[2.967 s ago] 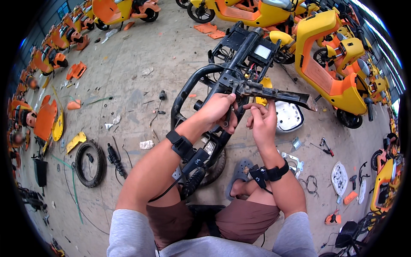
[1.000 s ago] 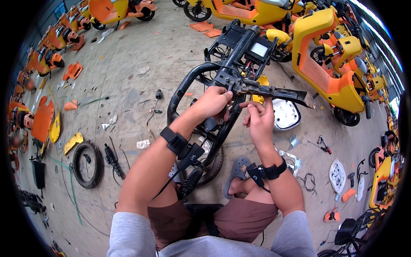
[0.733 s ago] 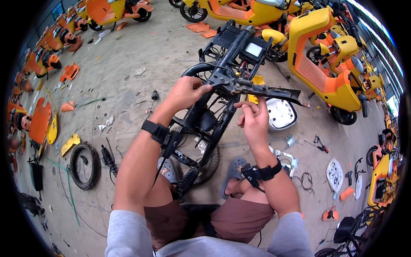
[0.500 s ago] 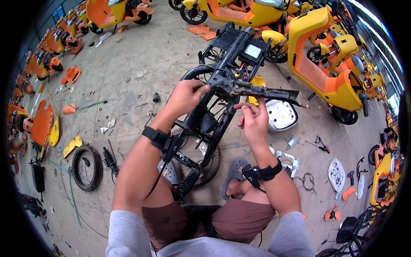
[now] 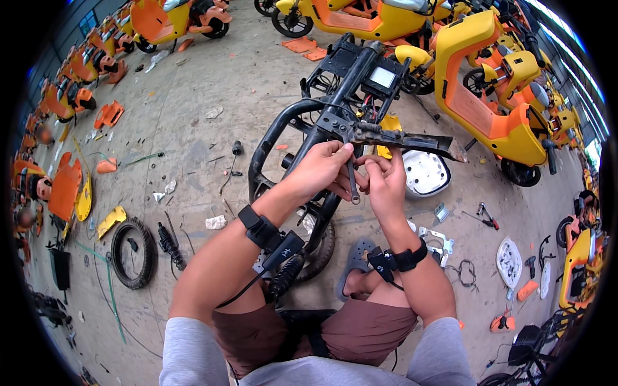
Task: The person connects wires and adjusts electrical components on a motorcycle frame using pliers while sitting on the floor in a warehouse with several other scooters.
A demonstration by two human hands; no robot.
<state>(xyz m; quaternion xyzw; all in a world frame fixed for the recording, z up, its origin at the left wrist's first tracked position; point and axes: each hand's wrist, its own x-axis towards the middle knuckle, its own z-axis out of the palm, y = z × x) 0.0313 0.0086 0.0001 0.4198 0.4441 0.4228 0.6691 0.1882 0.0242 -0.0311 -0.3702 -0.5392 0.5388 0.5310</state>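
Observation:
My left hand [image 5: 324,168] is closed around a dark combination wrench [image 5: 352,183]. The wrench's upper end sits at the pivot of a black metal stand bar [image 5: 418,141], and its ring end points toward me. Close on the right of the wrench is my right hand [image 5: 386,183], its fingers curled in under the stand bar; whatever they may hold is hidden. The stand bar is joined to a stripped black scooter frame [image 5: 283,122], which lies in front of me with a small spring beside the pivot.
Left on the floor lie a loose tire [image 5: 133,252] and a shock absorber [image 5: 170,244]. To the right are a white plastic shell [image 5: 426,174], pliers [image 5: 486,217] and a white cover [image 5: 508,262]. A yellow and orange scooter [image 5: 492,128] stands at the far right.
My left hand has moved down and right from the frame tube to the pivot, and the wrench now hangs downward in its grip. My right hand's fingers have curled in closer to it.

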